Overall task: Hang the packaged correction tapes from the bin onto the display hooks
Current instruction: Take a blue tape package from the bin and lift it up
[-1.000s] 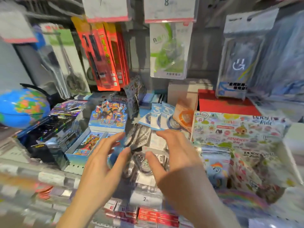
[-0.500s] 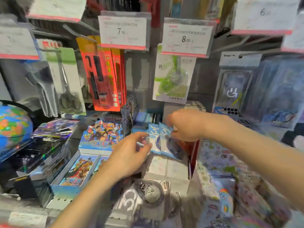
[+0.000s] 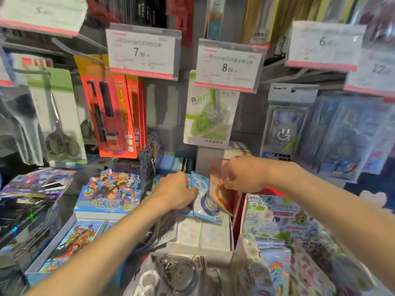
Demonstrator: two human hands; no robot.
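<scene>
Two hands reach into the cluttered shelf below the hooks. The left hand (image 3: 174, 192) lies palm-down with its fingers curled over the edge of the blue correction-tape packs (image 3: 201, 197), which stand leaning in a row; each is a pale blue card with a large "3" printed near the top and a round clear-and-blue dispenser under a blister. Whether that grip has closed on a pack or only rests against it cannot be told. The right hand (image 3: 243, 175) pinches the top of an orange-tinted pack (image 3: 221, 194) just beside the blue ones, thumb and fingers closed on its edge.

Above, a green correction-tape pack (image 3: 208, 118) hangs on a hook, white card with green lettering too blurred to read fully. The price tag (image 3: 227, 65) over it reads "8.00"; the tag to its left (image 3: 142, 53) reads "7.90", and a tag at upper right (image 3: 324, 42) shows a "6". Red pen packs (image 3: 112, 116) hang under the 7.90 tag. A One Piece card box (image 3: 109, 192) sits left of the hands. At the bottom edge lie clear packs with a dark dispenser (image 3: 178, 272).
</scene>
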